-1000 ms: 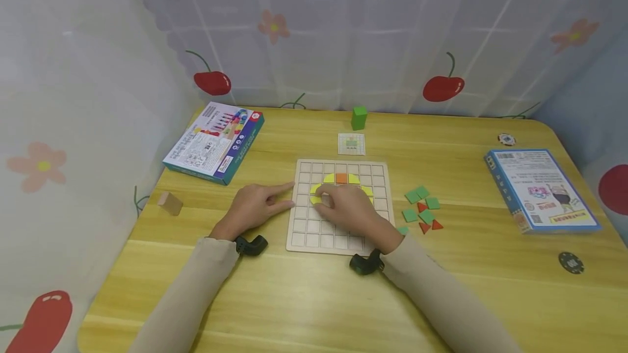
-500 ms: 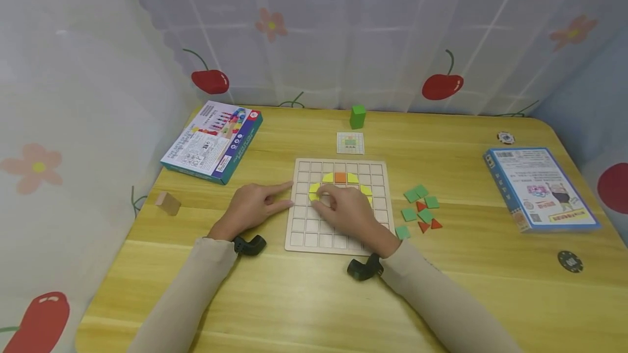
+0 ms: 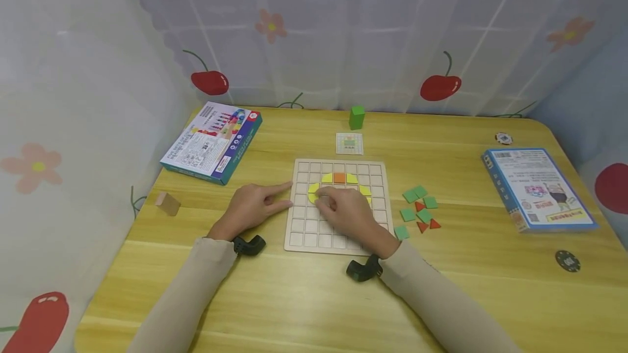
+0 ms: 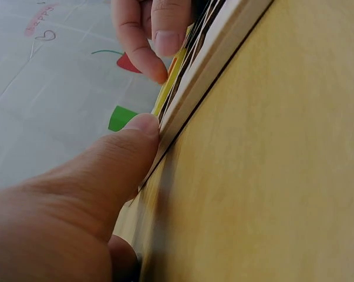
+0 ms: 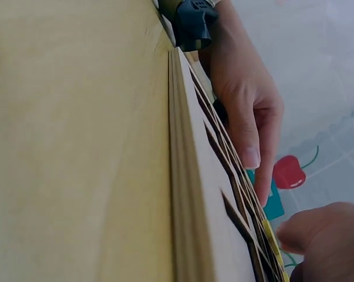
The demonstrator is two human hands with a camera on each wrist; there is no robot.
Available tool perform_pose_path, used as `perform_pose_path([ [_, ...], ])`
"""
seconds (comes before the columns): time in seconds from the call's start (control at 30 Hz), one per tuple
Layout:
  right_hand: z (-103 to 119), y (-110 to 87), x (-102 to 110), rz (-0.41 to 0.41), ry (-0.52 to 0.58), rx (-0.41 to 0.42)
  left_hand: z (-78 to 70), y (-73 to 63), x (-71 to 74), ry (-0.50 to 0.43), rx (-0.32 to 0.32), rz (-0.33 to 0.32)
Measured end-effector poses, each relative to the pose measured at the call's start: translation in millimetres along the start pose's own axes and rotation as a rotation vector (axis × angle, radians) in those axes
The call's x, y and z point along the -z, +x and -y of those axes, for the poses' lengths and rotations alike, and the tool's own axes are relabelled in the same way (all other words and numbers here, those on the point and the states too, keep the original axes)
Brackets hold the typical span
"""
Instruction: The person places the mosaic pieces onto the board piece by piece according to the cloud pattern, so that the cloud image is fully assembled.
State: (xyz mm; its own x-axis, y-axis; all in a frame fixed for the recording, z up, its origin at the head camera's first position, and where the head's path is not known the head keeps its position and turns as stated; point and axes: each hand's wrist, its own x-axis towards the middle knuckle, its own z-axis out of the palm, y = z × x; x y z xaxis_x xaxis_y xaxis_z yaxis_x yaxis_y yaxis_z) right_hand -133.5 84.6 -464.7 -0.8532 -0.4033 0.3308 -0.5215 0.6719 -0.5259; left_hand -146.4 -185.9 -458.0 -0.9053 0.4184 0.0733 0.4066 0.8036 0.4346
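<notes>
A wooden grid board (image 3: 304, 241) lies in the middle of the table. Yellow tiles with a rounded outline (image 3: 312, 188) and an orange square tile (image 3: 339, 178) sit in its cells. My right hand (image 3: 347, 210) reaches over the board, thumb and index finger bent at a yellow tile (image 5: 269, 232) on the left side of the pattern, pinching it low at the board's surface. The fingers partly cover that tile. My left hand (image 3: 251, 206) lies at the board's left edge; its thumb (image 4: 130, 147) and straight index finger touch the rim.
Green square tiles (image 3: 408, 215) and red triangle tiles (image 3: 422, 227) lie right of the board. Behind it are a pattern card (image 3: 349, 144) and a green block (image 3: 357, 117). Two boxes (image 3: 211, 143) (image 3: 542, 189), a wooden block (image 3: 168, 204) and two round chips (image 3: 567, 261) stand farther out.
My right thumb and index finger have drawn slightly closer together at the yellow tile. My left hand stays at the board's edge, and the view has shifted a little.
</notes>
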Motion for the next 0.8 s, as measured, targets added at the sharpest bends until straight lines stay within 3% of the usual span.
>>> perform_pose_path([
  [0.27,-3,-17.5,13,-0.086,0.133,0.016,-0.7,-0.5,1.1,-0.006,0.025,0.030],
  [0.53,-21,-53.4,44,-0.176,0.107,0.069,-0.9,0.4,1.2,-0.001,0.039,0.044],
  [0.8,-62,-88.1,82,-0.241,0.029,-0.050,-0.6,-0.2,1.7,-0.003,0.033,0.039],
])
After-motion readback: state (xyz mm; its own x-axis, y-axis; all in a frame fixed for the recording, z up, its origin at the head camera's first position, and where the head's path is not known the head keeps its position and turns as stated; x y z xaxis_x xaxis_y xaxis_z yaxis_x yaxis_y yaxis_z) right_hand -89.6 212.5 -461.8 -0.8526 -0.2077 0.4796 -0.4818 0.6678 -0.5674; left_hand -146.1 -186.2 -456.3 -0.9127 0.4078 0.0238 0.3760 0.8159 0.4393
